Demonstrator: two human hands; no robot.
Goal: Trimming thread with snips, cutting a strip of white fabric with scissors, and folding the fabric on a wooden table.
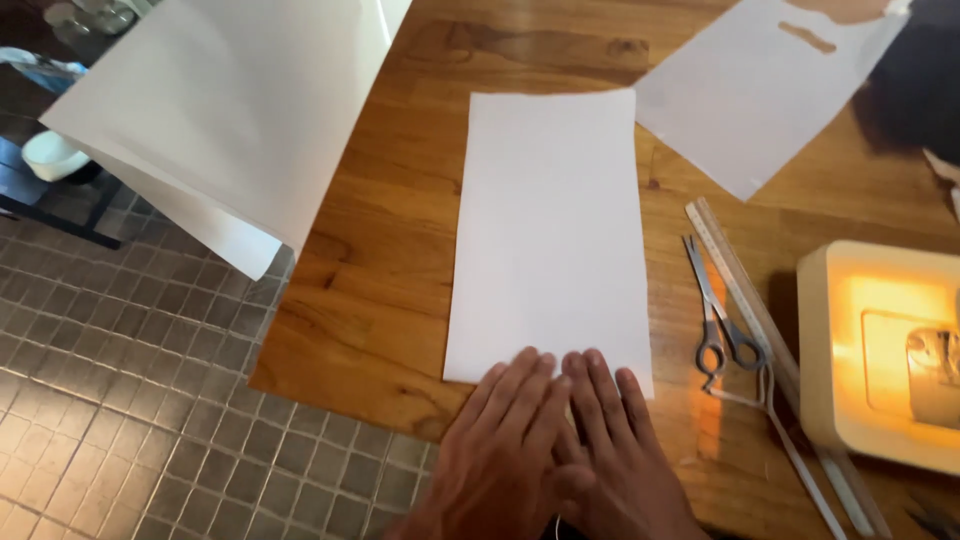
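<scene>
right now both hands lie flat, side by side, on the near end of a long white sheet of paper [548, 235] that rests on a wooden table [380, 300]. left hand [505, 450] and right hand [615, 445] are touching each other along the inner edges, thumbs overlapping near the wrist; on each the fingers are stretched out straight and held close together, palms down, clamped on nothing, with only the fingertips [530, 362] reaching onto the paper's bottom edge. that sheet is a plain, unmarked rectangle, taller than wide, lying smooth and square to the table's near edge, roughly mid-table; its top edge looks slightly uneven. no label or print shows on it. up and to the left a much larger white sheet [230, 110] hangs over the table's left edge, above a floor of small grey tiles [120, 400], one corner dropping below the tabletop. at the upper right another white sheet [750, 95] lies at an angle, with a narrow slot cut through it near its top. to the right of the middle sheet, apart from it, a pair of metal scissors [718, 320] lies shut with its blades pointing away, just beside a clear ruler [745, 290] that runs diagonally. at the far right stands a cream boxy object [850, 350], rounded at the corners and glowing warm yellow inside; what it is i cannot tell.
</scene>
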